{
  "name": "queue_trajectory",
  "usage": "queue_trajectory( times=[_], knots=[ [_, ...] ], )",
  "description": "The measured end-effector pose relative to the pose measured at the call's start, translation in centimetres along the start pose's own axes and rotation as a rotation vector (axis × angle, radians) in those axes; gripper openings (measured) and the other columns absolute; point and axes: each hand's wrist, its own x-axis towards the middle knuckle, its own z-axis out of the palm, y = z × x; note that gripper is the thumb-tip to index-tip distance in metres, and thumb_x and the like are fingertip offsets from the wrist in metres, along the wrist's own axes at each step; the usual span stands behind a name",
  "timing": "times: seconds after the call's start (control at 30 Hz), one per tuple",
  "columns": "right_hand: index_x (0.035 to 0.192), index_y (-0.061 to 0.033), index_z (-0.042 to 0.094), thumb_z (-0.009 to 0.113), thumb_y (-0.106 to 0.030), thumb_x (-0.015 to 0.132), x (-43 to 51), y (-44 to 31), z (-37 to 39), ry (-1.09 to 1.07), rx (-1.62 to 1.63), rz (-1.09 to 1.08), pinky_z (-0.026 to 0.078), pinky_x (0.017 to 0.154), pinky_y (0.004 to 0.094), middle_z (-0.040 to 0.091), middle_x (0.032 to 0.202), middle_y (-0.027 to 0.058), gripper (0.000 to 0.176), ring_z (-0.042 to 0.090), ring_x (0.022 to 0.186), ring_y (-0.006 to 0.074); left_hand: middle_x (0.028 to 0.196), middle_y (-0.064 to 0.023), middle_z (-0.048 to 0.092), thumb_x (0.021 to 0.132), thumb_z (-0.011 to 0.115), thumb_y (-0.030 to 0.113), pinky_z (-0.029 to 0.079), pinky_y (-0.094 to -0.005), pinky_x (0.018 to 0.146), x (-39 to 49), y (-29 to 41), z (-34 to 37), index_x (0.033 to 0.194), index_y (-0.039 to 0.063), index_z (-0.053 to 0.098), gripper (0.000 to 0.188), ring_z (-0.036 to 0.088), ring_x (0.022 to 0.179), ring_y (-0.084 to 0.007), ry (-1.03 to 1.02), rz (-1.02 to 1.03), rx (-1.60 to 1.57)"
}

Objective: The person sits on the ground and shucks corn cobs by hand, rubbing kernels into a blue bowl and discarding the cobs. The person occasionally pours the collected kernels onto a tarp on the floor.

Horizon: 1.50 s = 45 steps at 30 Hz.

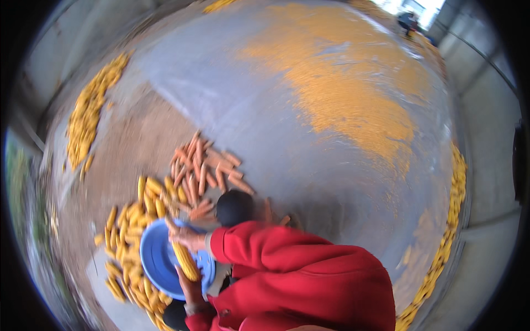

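Over a blue plastic basin point(159, 252), my left hand point(191, 286) grips the lower end of a yellow ear of corn point(186, 262). My right hand point(188, 238) is closed at the ear's upper end. A narrow pinkish-brown piece point(170, 224), which looks like a bare corncob, sticks out past its fingers; blur hides the exact grip. A few loose kernels show inside the basin. Unshelled ears of corn point(132, 244) are heaped around the basin's far side. Close by my right hand lies a pile of bare corncobs point(201, 165).
Loose corn kernels point(339, 91) are spread over a plastic sheet point(248, 107). More ears lie in a heap point(93, 111) at the left and in a row point(451, 215) along the right wall point(488, 165). Another person point(408, 21) is low down at the far end.
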Motion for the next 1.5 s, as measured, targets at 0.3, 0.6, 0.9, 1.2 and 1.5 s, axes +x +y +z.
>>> queue_trajectory(
  times=[0.3,0.6,0.9,1.2,1.5],
  knots=[
    [0.108,-0.0038,0.059,0.071,-0.011,0.081,0.4,1.3,0.8,0.096,0.045,0.212,0.052,0.072,0.0294,0.062,0.089,0.0038,0.03,0.061,0.079,0.0142,0.088,-0.0056,0.06,0.08,0.072,0.019,0.048,-0.026,0.063,1.6,1.6,2.6,0.128,-0.005,0.042,0.062,0.055,0.075,-0.0103,0.275,0.21,0.573],
    [0.125,-0.0056,0.05,0.066,-0.022,0.087,0.7,-1.7,0.5,-0.061,0.161,0.359,0.05,0.084,0.0362,0.06,0.11,0.0092,0.044,0.06,0.098,0.0204,0.092,-0.0147,0.061,0.089,0.057,0.039,0.054,-0.0321,0.062,-1.5,3.8,1.6,0.115,0.0,0.046,0.048,0.063,0.071,-0.021,-0.023,0.051,-0.052],
    [0.122,-0.0009,0.049,0.067,-0.015,0.085,0.3,-1.0,1.4,-0.253,0.022,0.361,0.054,0.072,0.0354,0.061,0.096,0.0121,0.044,0.065,0.082,0.0229,0.087,-0.0122,0.061,0.086,0.064,0.033,0.053,-0.0292,0.058,-1.8,2.8,1.2,0.118,0.001,0.046,0.048,0.063,0.067,-0.0187,-0.028,-0.048,0.114],
    [0.093,0.0015,0.057,0.061,-0.008,0.084,-0.2,0.1,2.5,-0.109,-0.183,0.198,0.053,0.055,0.0323,0.061,0.068,0.0115,0.013,0.064,0.057,0.0209,0.081,-0.0112,0.061,0.084,0.066,0.029,0.053,-0.0306,0.054,-1.8,2.4,1.7,0.112,0.003,0.047,0.043,0.062,0.064,-0.0188,-0.029,-0.086,0.0],
    [0.086,-0.0008,0.06,0.063,-0.01,0.084,0.0,1.8,2.3,-0.072,-0.355,-0.015,0.052,0.056,0.0289,0.063,0.071,0.0087,0.01,0.064,0.058,0.0167,0.082,-0.013,0.061,0.083,0.064,0.041,0.052,-0.0313,0.056,-2.5,1.7,2.2,0.11,0.002,0.048,0.049,0.062,0.064,-0.0209,-0.098,-0.075,-0.173]
  ],
)
